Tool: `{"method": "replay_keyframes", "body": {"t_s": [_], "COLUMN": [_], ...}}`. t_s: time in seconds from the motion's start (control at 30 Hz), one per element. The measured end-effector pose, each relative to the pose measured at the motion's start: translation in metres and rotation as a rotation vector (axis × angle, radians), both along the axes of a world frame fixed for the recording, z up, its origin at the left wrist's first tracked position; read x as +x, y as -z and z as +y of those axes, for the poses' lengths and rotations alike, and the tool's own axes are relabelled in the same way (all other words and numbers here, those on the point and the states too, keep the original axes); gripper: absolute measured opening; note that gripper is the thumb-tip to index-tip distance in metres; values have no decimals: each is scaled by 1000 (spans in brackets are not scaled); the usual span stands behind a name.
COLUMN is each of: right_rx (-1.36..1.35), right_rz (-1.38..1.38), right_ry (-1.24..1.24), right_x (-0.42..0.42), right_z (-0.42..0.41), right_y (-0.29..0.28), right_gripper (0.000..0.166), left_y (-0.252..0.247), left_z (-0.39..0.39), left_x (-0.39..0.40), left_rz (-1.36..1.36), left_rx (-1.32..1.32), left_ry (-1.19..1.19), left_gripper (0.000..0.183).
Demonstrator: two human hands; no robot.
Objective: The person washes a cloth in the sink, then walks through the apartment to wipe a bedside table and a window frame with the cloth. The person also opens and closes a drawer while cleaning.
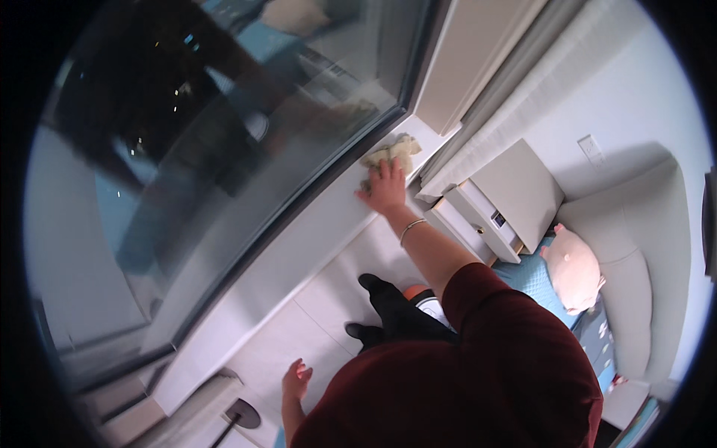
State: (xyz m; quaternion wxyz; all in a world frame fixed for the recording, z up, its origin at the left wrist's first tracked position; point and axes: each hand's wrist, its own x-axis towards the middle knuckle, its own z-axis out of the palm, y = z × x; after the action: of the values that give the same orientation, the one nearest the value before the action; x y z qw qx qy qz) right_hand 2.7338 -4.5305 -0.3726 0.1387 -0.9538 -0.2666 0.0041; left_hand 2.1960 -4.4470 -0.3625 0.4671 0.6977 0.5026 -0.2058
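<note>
My right hand (385,185) lies palm down on a crumpled beige cloth (402,149), fingers spread over its near part. Beneath the cloth is the white windowsill (302,249), close to its corner by the curtain. A thin bracelet (411,229) circles my right wrist. Down at my side hangs my left hand (297,379), fingers loosely curled and nothing in them. Beyond the sill stands a dark-framed window pane (224,168), which reflects the room and my arm.
A nightstand (518,190) with pulled-out drawers stands right of the sill, beside a grey curtain (476,117). Past it are a bed with a padded headboard (633,224) and a pink plush toy (571,269). Near my feet sits an orange-and-white object (425,302). A round dark stand base (245,414) is lower left.
</note>
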Motion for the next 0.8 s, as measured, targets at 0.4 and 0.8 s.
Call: {"method": "replay_keyframes", "body": {"t_s": [0.4, 0.8], "right_rx": [88, 214], "right_rz": [-204, -59], "right_ry": [53, -409], "right_x": [135, 5], "right_z": [-48, -15], "right_y": [37, 27], "right_gripper": [57, 31], "left_y": [-44, -58], "left_z": [42, 28], "left_x": [79, 121], "left_rz": [16, -2], "left_rx": [41, 51], "left_ry": [95, 190], "left_gripper": [54, 52]}}
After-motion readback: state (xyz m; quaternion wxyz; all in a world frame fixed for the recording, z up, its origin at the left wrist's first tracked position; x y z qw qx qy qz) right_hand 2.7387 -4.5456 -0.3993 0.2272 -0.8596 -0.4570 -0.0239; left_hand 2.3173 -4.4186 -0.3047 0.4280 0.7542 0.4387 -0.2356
